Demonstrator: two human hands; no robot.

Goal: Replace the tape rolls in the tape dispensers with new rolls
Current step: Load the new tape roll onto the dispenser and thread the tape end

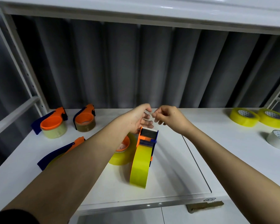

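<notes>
Upright dispenser [145,152] (yellow roll) stands below both hands, left [139,118] relaxed, right [166,118] pinching tape.

Single head-worn camera, wide-angle. Looks forward and down over both forearms onto the white shelf [176,167], close in. Corrugated wall [136,65] fills the background.

Both hands, left hand [138,118] and right hand [169,118], meet above the upright yellow-rolled dispenser [144,156].
</notes>
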